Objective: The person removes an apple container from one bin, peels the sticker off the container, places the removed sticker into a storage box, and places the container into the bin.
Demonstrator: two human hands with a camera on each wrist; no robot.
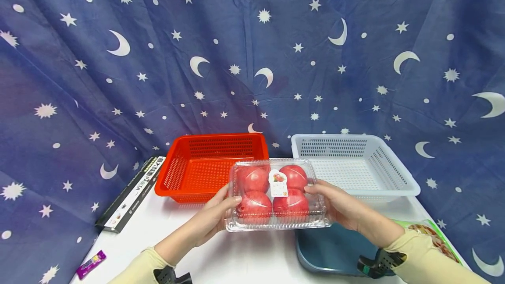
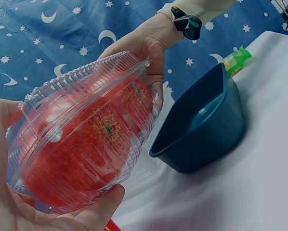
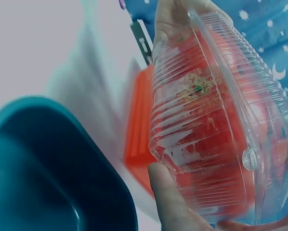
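Observation:
A clear plastic clamshell box of several round red fruits is held up over the table, tilted so its lid faces the head camera. A white label with a fruit picture sits on the lid. My left hand grips the box's left end, thumb on the lid edge and fingers beneath. At the opposite end my right hand grips it likewise, its thumb on top. In the left wrist view, yellowish-brown patches around green centres show on the fruits through the ribbed plastic.
Behind the box stand a red basket on the left and a white basket on the right. A dark blue bin is below my right forearm, beside a green bag. A black-and-white pasta box and purple packet lie left.

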